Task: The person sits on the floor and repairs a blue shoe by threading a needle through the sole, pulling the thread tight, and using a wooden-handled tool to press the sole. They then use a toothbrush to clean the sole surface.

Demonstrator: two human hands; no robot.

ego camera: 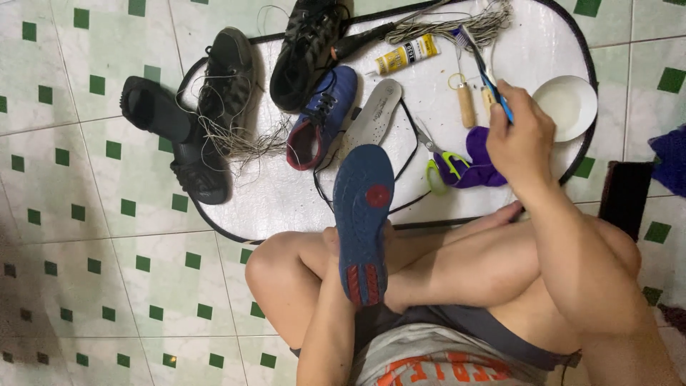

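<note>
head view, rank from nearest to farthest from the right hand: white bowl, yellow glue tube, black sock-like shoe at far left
From the right hand, which holds a blue toothbrush:
1. White bowl, just to its right on the mat.
2. Yellow glue tube, up and to the left.
3. Black sock-like shoe, far left at the mat's edge.

Blue shoe [363, 214] sole-up, upright between knees; blue-handled brush [486, 71] raised, tilted.
</note>
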